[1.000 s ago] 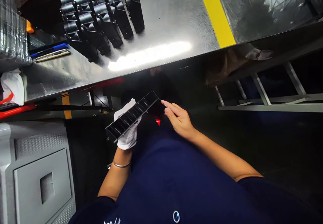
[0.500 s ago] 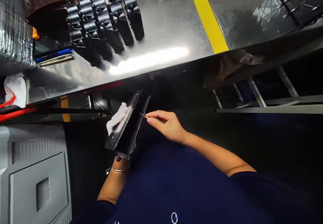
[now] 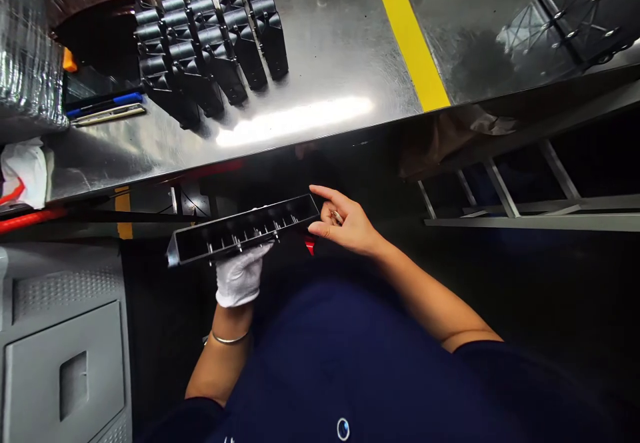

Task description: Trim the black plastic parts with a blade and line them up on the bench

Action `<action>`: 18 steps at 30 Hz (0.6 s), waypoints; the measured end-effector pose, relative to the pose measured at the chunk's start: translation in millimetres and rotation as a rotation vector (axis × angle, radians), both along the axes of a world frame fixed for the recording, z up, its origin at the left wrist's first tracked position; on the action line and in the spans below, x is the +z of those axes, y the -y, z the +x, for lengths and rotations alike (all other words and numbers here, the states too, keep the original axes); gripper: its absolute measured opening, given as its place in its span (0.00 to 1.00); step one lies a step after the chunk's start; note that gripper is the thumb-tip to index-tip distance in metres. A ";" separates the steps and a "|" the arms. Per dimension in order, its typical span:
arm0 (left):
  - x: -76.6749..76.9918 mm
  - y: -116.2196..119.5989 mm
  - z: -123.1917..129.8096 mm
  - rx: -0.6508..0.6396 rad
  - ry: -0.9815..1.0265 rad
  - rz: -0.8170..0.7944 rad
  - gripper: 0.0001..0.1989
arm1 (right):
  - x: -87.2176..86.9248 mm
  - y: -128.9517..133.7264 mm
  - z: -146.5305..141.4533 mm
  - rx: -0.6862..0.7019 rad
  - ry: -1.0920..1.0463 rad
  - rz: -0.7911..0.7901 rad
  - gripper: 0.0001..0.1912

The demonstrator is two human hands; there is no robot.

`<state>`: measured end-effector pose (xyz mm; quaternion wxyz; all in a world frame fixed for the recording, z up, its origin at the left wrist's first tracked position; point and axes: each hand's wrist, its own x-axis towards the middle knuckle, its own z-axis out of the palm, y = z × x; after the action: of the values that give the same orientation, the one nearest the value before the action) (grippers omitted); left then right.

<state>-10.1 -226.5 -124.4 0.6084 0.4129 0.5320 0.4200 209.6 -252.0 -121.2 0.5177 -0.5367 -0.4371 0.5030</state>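
Observation:
My left hand [image 3: 239,278], in a white glove, grips a long black plastic part [image 3: 197,242] from below. The part's hollow side, with thin ribs inside, faces me, and it slants slightly up to the right. My bare right hand [image 3: 350,224] is at its right end, with thumb and forefinger spread around that end; whether they touch it I cannot tell. The curled fingers of that hand keep a small metallic tool [image 3: 337,216] against the palm, mostly hidden.
Several similar black parts [image 3: 227,63] stand in a row on the metal table [image 3: 330,50]. Left of them lie a blue pen [image 3: 127,99] and a pale slim tool [image 3: 110,114]. A grey plastic bin [image 3: 65,350] stands at lower left, a metal rack [image 3: 505,186] at right.
The black part has turned from a steep slant to nearly level, its ribbed hollow now showing. My right hand has shifted slightly right, its small tool moving from the fingertips into the curled fingers.

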 end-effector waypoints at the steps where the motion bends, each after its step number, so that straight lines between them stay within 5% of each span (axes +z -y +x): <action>1: 2.8 -3.6 3.4 -0.018 0.029 -0.021 0.07 | 3.6 0.9 1.0 0.041 0.039 0.014 0.27; 5: 18.9 -13.3 27.2 -0.050 0.355 -0.169 0.11 | 12.6 1.0 -9.8 0.019 0.207 0.070 0.23; 10: 29.7 -27.4 51.7 0.201 0.461 -0.281 0.10 | 12.1 -0.8 -34.9 -0.040 0.432 0.069 0.24; 14: 31.2 -34.3 61.4 0.385 0.366 -0.038 0.09 | 13.9 5.6 -38.5 -0.083 0.435 -0.030 0.21; 18: 29.6 -27.2 67.9 0.454 0.249 0.254 0.14 | 12.3 14.2 -43.6 -0.069 0.217 -0.015 0.12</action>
<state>57.8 -199.3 -94.8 0.5029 0.3016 0.4750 0.6562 166.1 -266.2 -108.9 0.4802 -0.6065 -0.4682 0.4270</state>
